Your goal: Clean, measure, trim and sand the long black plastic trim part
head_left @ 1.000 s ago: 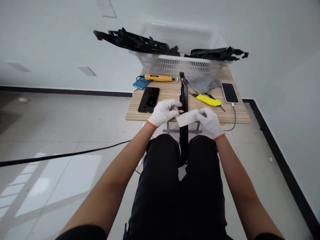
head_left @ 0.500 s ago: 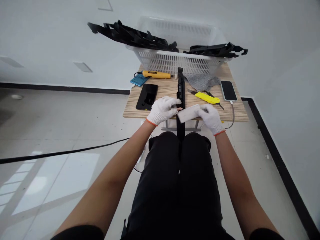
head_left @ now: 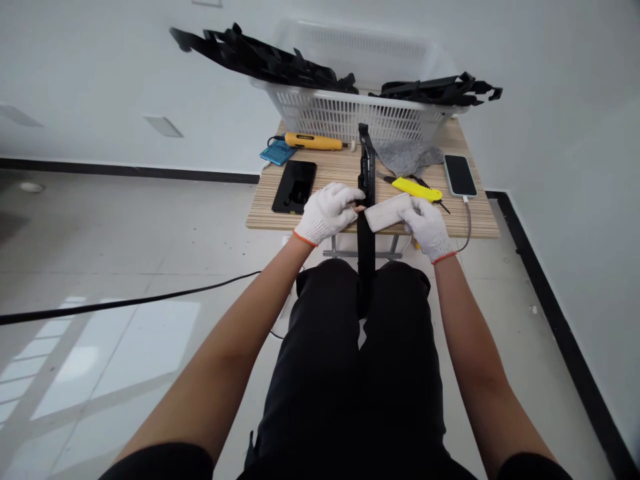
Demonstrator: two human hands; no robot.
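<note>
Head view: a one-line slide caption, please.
Gloved left hand steadies a long black part while the right hand holds a white block against it.

Seated person, both hands in white knit gloves with orange cuffs. The left hand grips a long narrow black plastic strip, which stands nearly upright between the knees. The right hand closes on a pale grey rectangular block, whose free end lies against the strip just beside the left fingertips. Beyond the right hand: a yellow utility knife, a crumpled grey cloth and a white-edged phone on a cable. Beyond the left hand: a black phone and a yellow-orange pen-shaped tool. Farthest from both hands, a white lattice plastic basket bears black plastic parts; all rest on a striped wooden table.
</note>
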